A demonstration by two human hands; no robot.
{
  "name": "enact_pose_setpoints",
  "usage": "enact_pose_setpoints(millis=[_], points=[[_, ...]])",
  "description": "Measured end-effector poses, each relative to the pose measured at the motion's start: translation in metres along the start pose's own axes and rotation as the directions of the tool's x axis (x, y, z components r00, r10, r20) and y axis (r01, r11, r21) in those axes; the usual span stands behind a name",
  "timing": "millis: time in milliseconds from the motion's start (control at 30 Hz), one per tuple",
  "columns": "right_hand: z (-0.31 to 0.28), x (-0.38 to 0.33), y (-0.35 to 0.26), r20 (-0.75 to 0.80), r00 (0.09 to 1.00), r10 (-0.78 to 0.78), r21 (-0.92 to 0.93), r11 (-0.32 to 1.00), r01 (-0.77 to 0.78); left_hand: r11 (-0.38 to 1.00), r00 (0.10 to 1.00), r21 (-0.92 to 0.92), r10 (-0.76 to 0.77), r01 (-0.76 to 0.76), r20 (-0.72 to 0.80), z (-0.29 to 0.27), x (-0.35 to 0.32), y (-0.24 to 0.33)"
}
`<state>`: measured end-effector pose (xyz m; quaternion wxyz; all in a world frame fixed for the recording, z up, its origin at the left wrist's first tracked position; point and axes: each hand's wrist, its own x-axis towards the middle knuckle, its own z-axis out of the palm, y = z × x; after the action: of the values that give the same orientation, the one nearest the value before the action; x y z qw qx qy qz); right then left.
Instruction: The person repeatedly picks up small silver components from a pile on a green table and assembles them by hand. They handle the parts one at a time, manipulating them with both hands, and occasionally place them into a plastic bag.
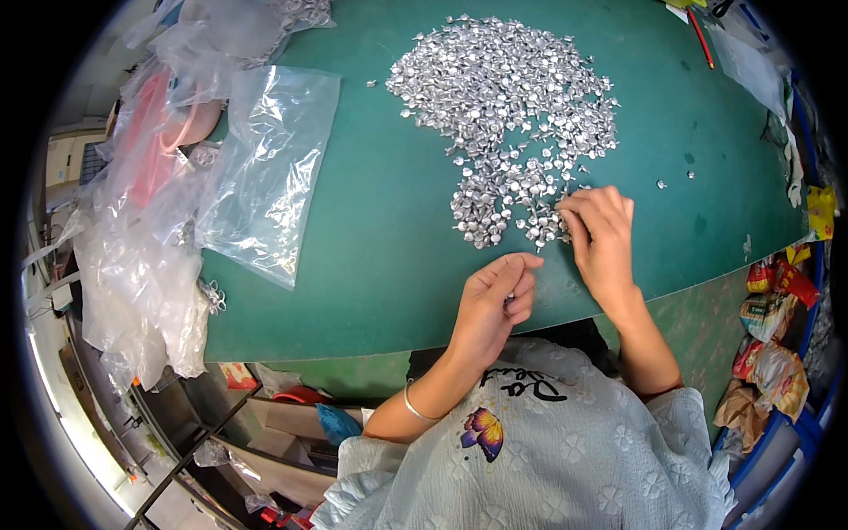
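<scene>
A big heap of small silver metal studs (503, 88) with round heads and short stems spreads over the green table; a looser cluster reaches down toward me. My left hand (496, 296) is curled closed just below that cluster, palm turned inward. A bit of a silver stud (510, 299) shows between its bent fingers; how many it holds is hidden. At the cluster's lower right edge, my right hand (603, 238) has thumb and forefinger drawn together among the studs. Whatever lies between those fingertips is too small to make out.
Clear plastic bags (269, 168) cover the table's left side, beside a pink container (190, 124). A few studs lie apart at the right. A red pencil-like stick (700, 40) is at the far right edge. Colourful packages (773, 327) hang or stand beyond the table's right side.
</scene>
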<state>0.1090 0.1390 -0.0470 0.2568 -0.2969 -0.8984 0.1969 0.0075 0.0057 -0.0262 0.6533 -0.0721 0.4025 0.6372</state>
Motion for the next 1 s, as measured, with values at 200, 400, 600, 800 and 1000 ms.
enact_pose_setpoints(millis=[200,400,600,800,1000], points=[[-0.007,0.005,-0.007,-0.015,0.999,0.043,0.002,0.999,-0.043,1.0,0.998,-0.02,0.01,-0.009,0.061,-0.005,0.001,-0.001],[-0.005,0.002,0.001,0.011,1.0,0.004,-0.045,0.999,-0.004,0.996,0.998,-0.078,0.043,-0.04,0.04,0.001,0.0,-0.001],[-0.01,0.0,0.002,0.002,0.998,0.058,-0.005,0.998,-0.058,0.994,0.996,-0.059,0.089,-0.087,0.03,-0.003,0.003,-0.005],[-0.007,0.002,-0.006,0.145,0.989,0.039,-0.002,0.999,-0.039,0.995,0.997,-0.077,0.067,-0.063,0.045,-0.003,0.004,-0.005],[-0.009,0.003,-0.004,0.115,0.993,0.016,-0.051,0.999,-0.011,0.995,0.997,-0.061,0.075,-0.073,0.031,-0.003,0.004,-0.006]])
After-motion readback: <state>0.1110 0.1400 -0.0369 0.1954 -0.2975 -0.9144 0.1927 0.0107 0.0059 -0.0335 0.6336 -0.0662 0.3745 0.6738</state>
